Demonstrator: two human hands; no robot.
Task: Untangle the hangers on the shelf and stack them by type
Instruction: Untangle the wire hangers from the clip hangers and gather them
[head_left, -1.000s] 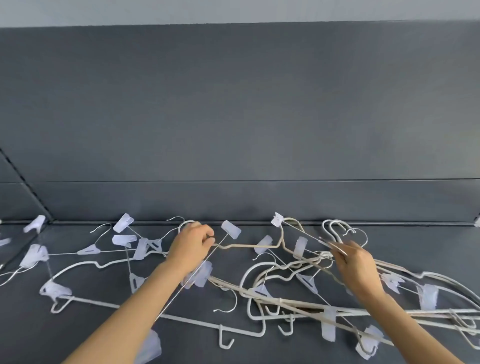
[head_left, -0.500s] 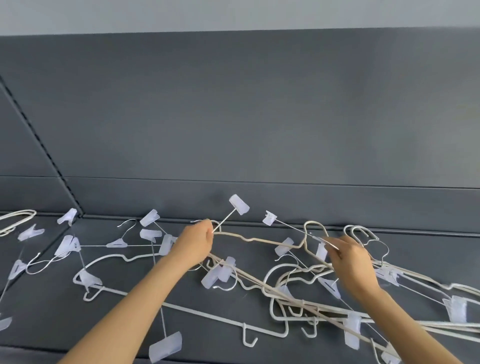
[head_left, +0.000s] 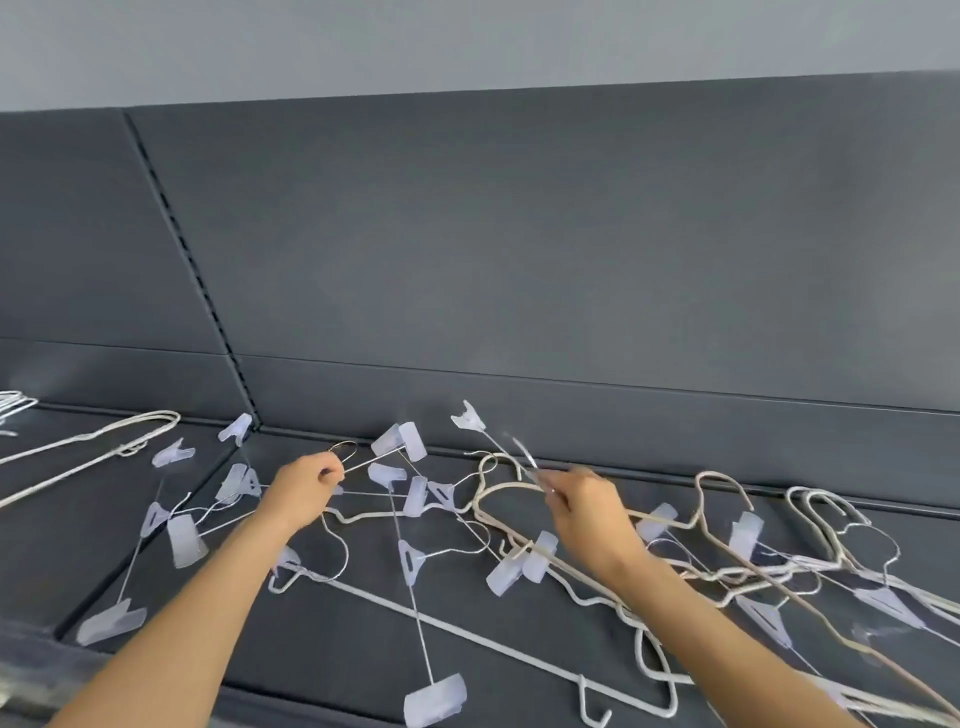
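Note:
A tangle of white hangers (head_left: 727, 566) lies across the dark shelf (head_left: 337, 639). Some are thin wire clip hangers with pale plastic clips, others are thicker white coat hangers. My left hand (head_left: 304, 491) grips the hook of a wire clip hanger (head_left: 415, 613), whose rod runs down to a clip near the shelf's front edge. My right hand (head_left: 589, 512) pinches the thin rod of another clip hanger (head_left: 470, 420), lifted above the pile, its clip pointing up and left. Thick white hangers (head_left: 524, 493) pass under my right hand.
A few thick white hangers (head_left: 98, 441) lie apart on the neighbouring shelf section at the left. Loose clip hangers (head_left: 182, 535) sit left of my left arm. The grey back panel (head_left: 519, 260) rises behind, with a slotted upright (head_left: 192, 260).
The view has swung left, showing more of the left shelf section. My left hand now holds the wire hook, with its hanger turned so the rod hangs toward me. My right hand keeps the raised rod.

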